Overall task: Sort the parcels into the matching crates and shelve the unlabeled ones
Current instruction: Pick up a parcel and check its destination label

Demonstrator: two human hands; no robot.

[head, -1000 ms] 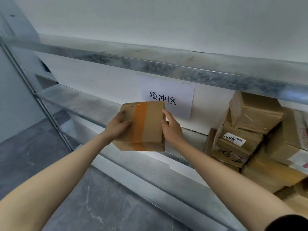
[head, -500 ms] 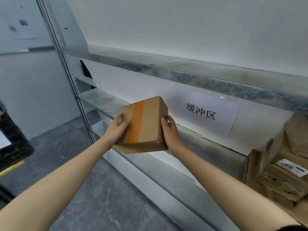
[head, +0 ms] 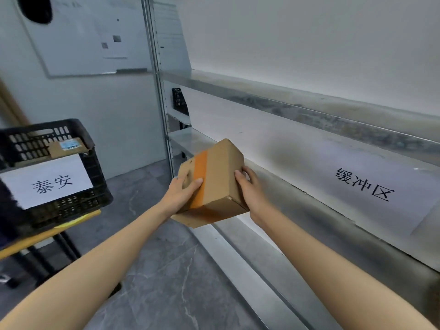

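Observation:
A small brown cardboard parcel (head: 217, 177) with an orange tape band is held in the air in front of the metal shelf (head: 297, 186). My left hand (head: 183, 191) grips its left side and my right hand (head: 250, 189) grips its right side. No shipping label shows on the faces I can see. A black plastic crate (head: 59, 198) with a white paper sign reading 泰安 stands at the left, with a labelled parcel (head: 67, 147) inside it.
A white sign (head: 366, 184) reading 缓冲区 hangs on the shelf's back wall at right. The crate rests on a yellow-edged stand (head: 47, 232). A shelf upright (head: 158, 86) rises in the middle. Grey tiled floor lies below. A whiteboard hangs upper left.
My view and both hands with the parcel have swung left along the shelf. The stacked boxes at right have left the view and the black crate has come in at left.

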